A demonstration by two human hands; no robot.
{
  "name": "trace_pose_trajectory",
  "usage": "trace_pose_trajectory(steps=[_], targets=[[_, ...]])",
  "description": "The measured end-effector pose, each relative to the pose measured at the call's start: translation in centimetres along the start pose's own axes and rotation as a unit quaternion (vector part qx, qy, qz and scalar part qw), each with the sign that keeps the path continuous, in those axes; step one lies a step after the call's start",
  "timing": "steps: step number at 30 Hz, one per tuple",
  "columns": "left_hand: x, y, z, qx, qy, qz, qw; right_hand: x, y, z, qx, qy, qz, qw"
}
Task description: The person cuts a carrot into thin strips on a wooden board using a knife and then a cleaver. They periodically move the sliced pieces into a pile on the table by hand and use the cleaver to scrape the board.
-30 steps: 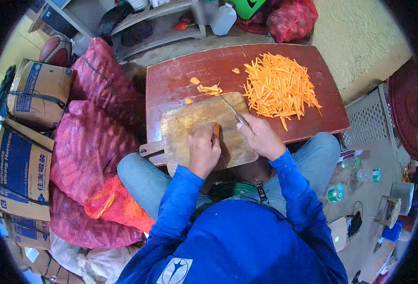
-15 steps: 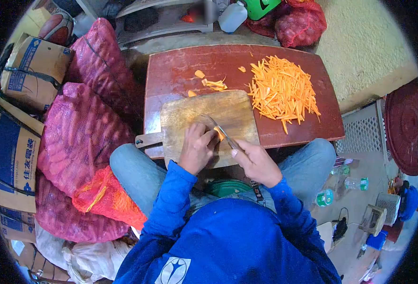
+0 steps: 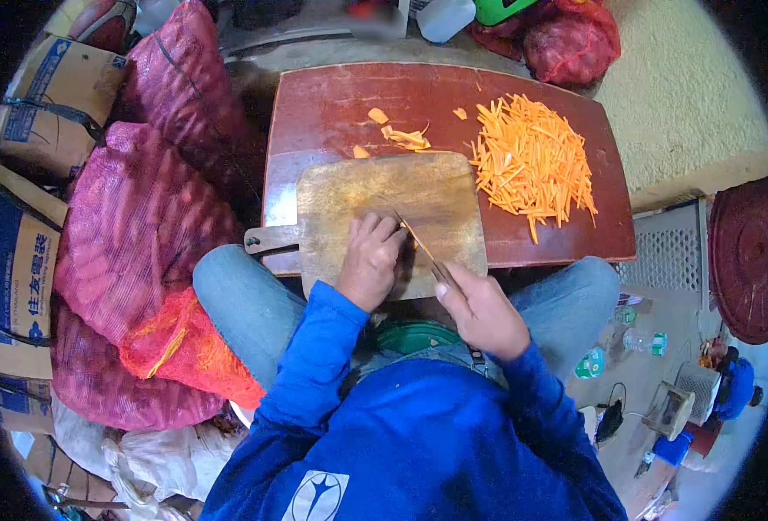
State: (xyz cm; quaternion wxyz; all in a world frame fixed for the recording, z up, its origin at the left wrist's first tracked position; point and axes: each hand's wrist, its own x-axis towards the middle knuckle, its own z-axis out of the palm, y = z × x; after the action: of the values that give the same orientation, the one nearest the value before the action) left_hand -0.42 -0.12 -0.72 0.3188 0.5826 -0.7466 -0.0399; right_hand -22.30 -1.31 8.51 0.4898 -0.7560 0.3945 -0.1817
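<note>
My left hand [image 3: 373, 260] rests on the wooden cutting board [image 3: 340, 187] with its fingers curled over a small orange carrot piece, mostly hidden under them. My right hand [image 3: 481, 313] is wrapped round the handle of a knife [image 3: 421, 246]. The blade lies right beside my left fingertips, angled toward the upper left. On the red table [image 3: 314, 104], right of the board, sits a heap of orange carrot strips [image 3: 536, 161]. Beyond the board's top edge lie a few carrot scraps [image 3: 406, 137].
Red mesh sacks [image 3: 141, 226] and cardboard boxes [image 3: 62, 95] stand at the left. An orange net bag [image 3: 197, 347] lies near my left knee. Another red mesh bag [image 3: 572, 43] is behind the table. Plastic bottles [image 3: 591, 363] stand on the floor at the right.
The view has shifted slightly. The knife has turned a little steeper beside my left fingers, and the carrot piece shows less than before.
</note>
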Motion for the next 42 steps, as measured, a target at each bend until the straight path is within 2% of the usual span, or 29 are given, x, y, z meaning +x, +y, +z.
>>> trace_pose_trajectory(steps=[4, 10, 13, 15, 16, 18, 22, 25, 27, 29, 31, 33, 37, 39, 40, 42], targets=[[0.1, 0.1, 0.1, -0.031, 0.011, -0.008, 0.999, 3.7, 1.8, 1.0, -0.01, 0.024, -0.056, 0.998], [0.1, -0.1, 0.2, -0.059, 0.019, -0.039, 0.997, 1.3, -0.8, -0.6, 0.022, -0.027, 0.053, 0.998], [0.3, 0.1, -0.1, -0.054, 0.014, -0.046, 0.997, 1.3, 0.1, 0.1, 0.007, -0.005, 0.03, 1.0], [0.3, 0.2, 0.0, -0.052, 0.014, -0.044, 0.998, 3.3, 1.0, 0.9, 0.006, 0.018, -0.05, 0.999], [0.2, 0.1, 0.1, -0.057, 0.013, -0.043, 0.997, 3.8, 0.9, 0.7, 0.006, 0.019, -0.049, 0.999], [0.3, -0.2, 0.2, -0.057, 0.014, -0.04, 0.997, 5.1, 0.3, 0.2, -0.038, -0.034, 0.008, 0.999], [0.1, -0.3, 0.7, -0.066, 0.041, -0.038, 0.996, 2.4, 0.2, 0.0, 0.014, -0.004, -0.037, 0.999], [0.0, -0.2, 0.8, -0.066, 0.049, -0.044, 0.996, 2.0, 0.4, 0.3, 0.026, 0.005, 0.018, 0.999], [0.1, 0.0, 0.7, -0.066, 0.045, -0.05, 0.996, 3.8, 0.4, 0.4, 0.003, -0.035, 0.036, 0.999], [0.2, 0.0, 0.3, -0.07, 0.027, -0.052, 0.996, 5.0, 0.7, 0.2, -0.007, -0.037, 0.019, 0.999], [0.3, -0.1, 0.6, -0.076, 0.05, -0.045, 0.995, 5.0, 0.6, 0.0, -0.018, -0.043, 0.0, 0.999], [0.0, -0.1, 0.7, -0.082, 0.073, -0.048, 0.993, 3.5, 0.4, -0.5, 0.04, -0.035, 0.021, 0.998], [0.2, -0.1, 0.4, -0.074, 0.057, -0.048, 0.994, 3.2, 0.4, -0.1, 0.033, -0.031, 0.041, 0.998], [0.2, 0.1, 0.5, -0.077, 0.056, -0.043, 0.995, 4.8, -0.4, -0.2, 0.005, -0.064, 0.096, 0.993], [0.2, 0.0, 0.5, -0.09, 0.066, -0.039, 0.993, 4.7, -0.4, -0.3, 0.004, -0.061, 0.095, 0.994], [0.5, -0.4, 0.5, -0.099, 0.08, -0.036, 0.991, 5.2, -0.3, -0.1, 0.025, -0.047, 0.03, 0.998]])
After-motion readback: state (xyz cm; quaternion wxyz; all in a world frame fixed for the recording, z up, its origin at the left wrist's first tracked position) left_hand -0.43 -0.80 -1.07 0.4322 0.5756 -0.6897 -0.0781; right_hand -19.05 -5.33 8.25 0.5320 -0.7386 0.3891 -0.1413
